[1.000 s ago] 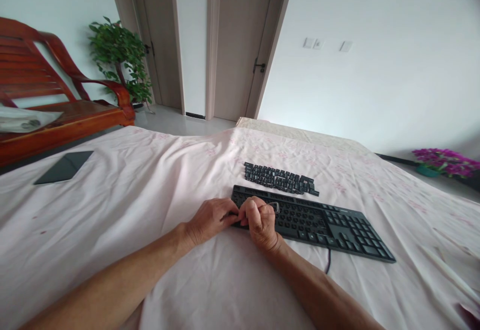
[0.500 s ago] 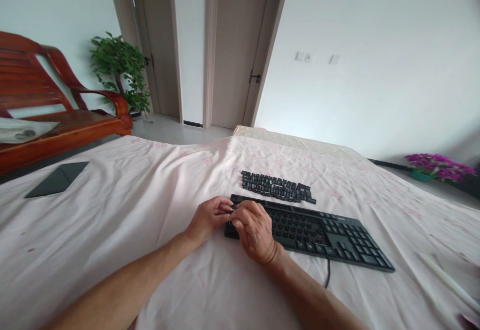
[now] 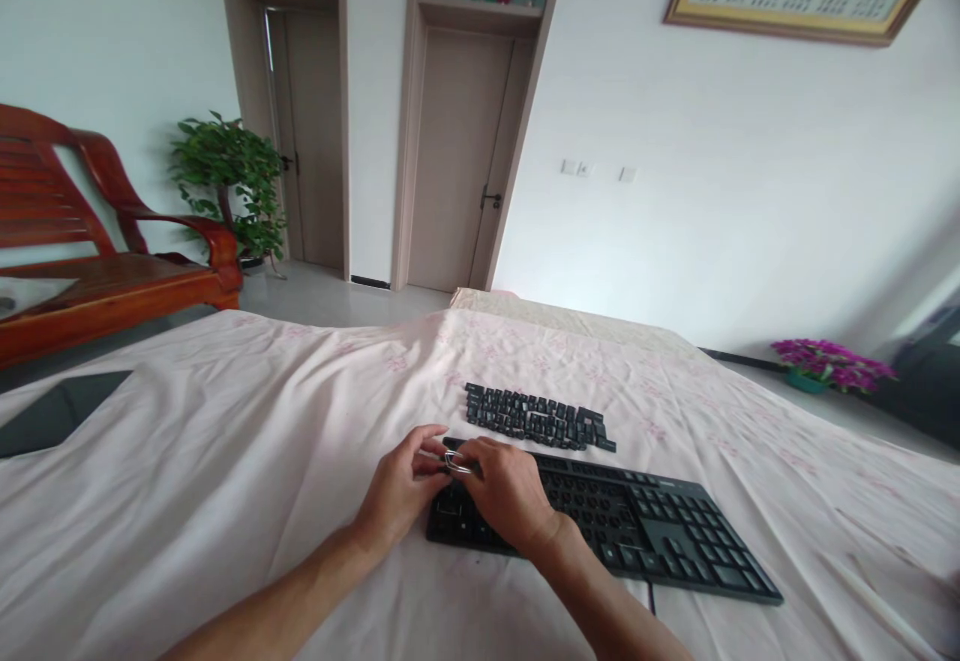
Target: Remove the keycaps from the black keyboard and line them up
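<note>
A black keyboard (image 3: 679, 531) lies flat on the bed-sheet-like cloth, many of its main keys bare of caps while the right-hand blocks keep theirs. My right hand (image 3: 510, 493) is closed over its left end, gripping a thin shiny wire keycap puller (image 3: 456, 462). Fingers bent, my left hand (image 3: 405, 476) meets the puller's wire end just above the keyboard's upper left corner. Whatever sits between those left fingertips is too small to make out. Behind the keyboard, loose black keycaps (image 3: 536, 416) lie in close rows.
The pinkish patterned cloth (image 3: 337, 381) is wrinkled. A dark flat tablet-like panel (image 3: 64, 411) lies at left, and a pale stick (image 3: 877, 601) at right. The keyboard cable (image 3: 651, 597) runs toward me. Beyond stand a wooden bench (image 3: 120, 271) and a green plant (image 3: 229, 181).
The view has tilted up, bringing a framed picture into sight. My right hand has turned, and the wire puller now shows between both hands. The keyboard and keycap rows look unchanged.
</note>
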